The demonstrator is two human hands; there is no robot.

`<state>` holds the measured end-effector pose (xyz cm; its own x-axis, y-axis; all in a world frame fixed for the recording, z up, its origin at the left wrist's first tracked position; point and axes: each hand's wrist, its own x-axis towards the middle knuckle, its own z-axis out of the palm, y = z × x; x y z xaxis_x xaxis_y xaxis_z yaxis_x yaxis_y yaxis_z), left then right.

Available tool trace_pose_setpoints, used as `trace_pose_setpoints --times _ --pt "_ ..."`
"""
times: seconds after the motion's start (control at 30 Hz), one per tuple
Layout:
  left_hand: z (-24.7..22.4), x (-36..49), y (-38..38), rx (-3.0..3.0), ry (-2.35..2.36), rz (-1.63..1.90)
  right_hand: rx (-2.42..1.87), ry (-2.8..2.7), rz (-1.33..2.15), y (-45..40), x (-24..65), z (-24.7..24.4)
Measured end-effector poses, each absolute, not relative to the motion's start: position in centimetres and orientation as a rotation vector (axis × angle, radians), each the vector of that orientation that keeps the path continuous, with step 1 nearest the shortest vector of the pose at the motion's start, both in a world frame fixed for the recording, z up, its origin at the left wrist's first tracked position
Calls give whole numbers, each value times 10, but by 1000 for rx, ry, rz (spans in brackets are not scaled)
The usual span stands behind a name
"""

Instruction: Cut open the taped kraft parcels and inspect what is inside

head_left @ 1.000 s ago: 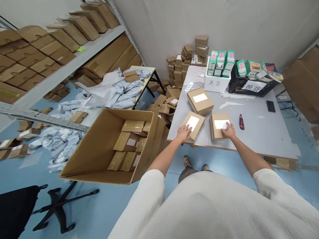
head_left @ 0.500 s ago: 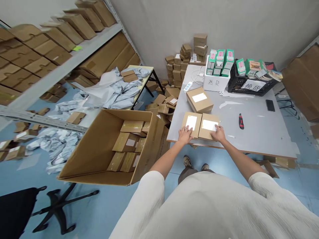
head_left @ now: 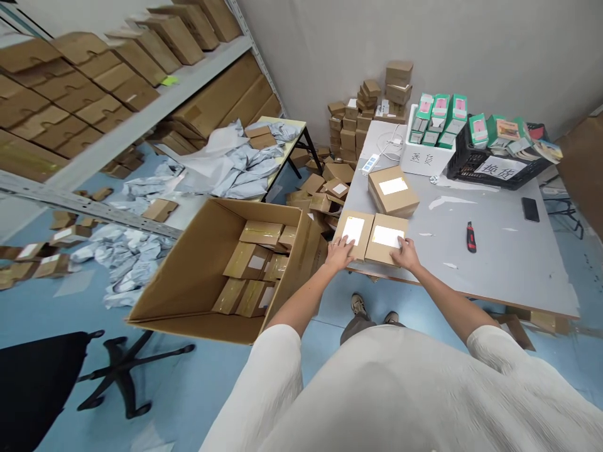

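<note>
Two flat brown boxes with white labels lie side by side at the front left edge of the grey table [head_left: 499, 270]. On the near left corner of the left box [head_left: 367, 242] rests my left hand [head_left: 340, 253], fingers spread. My right hand [head_left: 405, 253] grips the near right corner of the right box [head_left: 378, 254], its thumb and fingers at the label's edge. Just behind them sits a third labelled box [head_left: 400, 202]. A red and black cutter [head_left: 471, 238] lies to the right.
A large open carton [head_left: 179, 270] holding several taped boxes stands left of the table. A white bin [head_left: 426, 159], a black crate [head_left: 494, 183] and a phone [head_left: 530, 209] are on the table. A black chair [head_left: 38, 376] stands at lower left.
The view has shifted, so the table and shelves appear further right. Both hands and the two front boxes have moved slightly left relative to the table and the box behind.
</note>
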<state>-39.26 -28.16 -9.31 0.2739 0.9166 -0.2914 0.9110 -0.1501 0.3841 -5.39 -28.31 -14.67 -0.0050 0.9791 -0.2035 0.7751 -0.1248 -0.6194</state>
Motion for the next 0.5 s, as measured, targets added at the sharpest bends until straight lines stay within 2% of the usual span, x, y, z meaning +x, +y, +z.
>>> trace_pose_setpoints --times 0.27,0.5 --pt "-88 -406 -254 2106 1665 -109 -1914 -1802 884 -251 -73 -146" --pt "-88 -402 -225 2119 1656 -77 -1960 -1796 827 -219 -73 -145"
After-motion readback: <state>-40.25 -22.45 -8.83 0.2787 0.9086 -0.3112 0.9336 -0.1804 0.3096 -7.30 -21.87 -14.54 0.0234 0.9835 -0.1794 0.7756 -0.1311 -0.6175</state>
